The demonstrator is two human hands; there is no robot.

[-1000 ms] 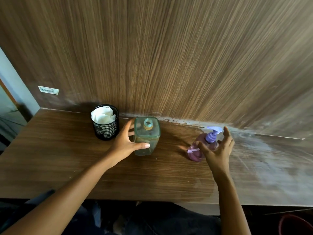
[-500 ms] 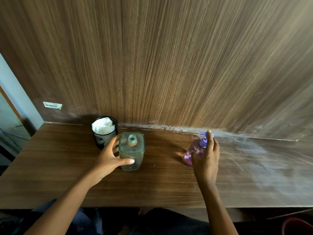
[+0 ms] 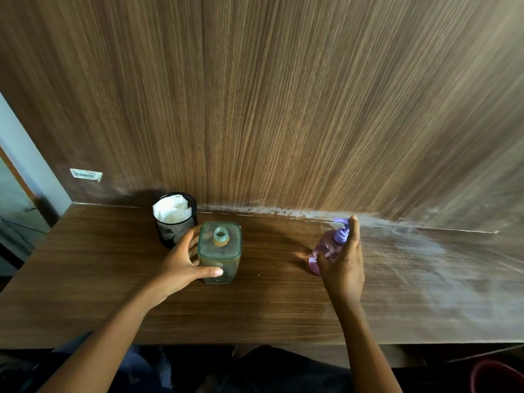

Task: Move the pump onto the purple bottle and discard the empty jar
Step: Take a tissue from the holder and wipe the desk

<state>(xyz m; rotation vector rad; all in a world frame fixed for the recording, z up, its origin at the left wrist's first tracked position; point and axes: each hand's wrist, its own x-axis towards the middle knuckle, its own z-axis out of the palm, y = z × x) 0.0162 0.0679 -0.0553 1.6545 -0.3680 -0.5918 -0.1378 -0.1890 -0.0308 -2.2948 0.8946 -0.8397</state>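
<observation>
A square, clear greenish jar (image 3: pixel 219 255) stands upright on the wooden desk (image 3: pixel 255 313), its round neck uncapped. My left hand (image 3: pixel 181 266) wraps its left side, thumb across the front. To the right stands the purple bottle (image 3: pixel 326 251) with a lilac pump (image 3: pixel 341 231) on its neck. My right hand (image 3: pixel 344 265) is closed around that bottle from the near right side, index finger up beside the pump head, hiding much of the bottle.
A black mesh cup (image 3: pixel 175 222) stuffed with white tissue stands just behind and left of the jar, against the wooden wall panel (image 3: pixel 283 109). A red bucket rim (image 3: pixel 499 377) shows below the desk edge at far right. The desk's right part looks whitish and scuffed.
My right hand went from open beside the purple bottle to closed around it. The jar in my left hand shifted slightly left, nearer the mesh cup. The view tilted upward.
</observation>
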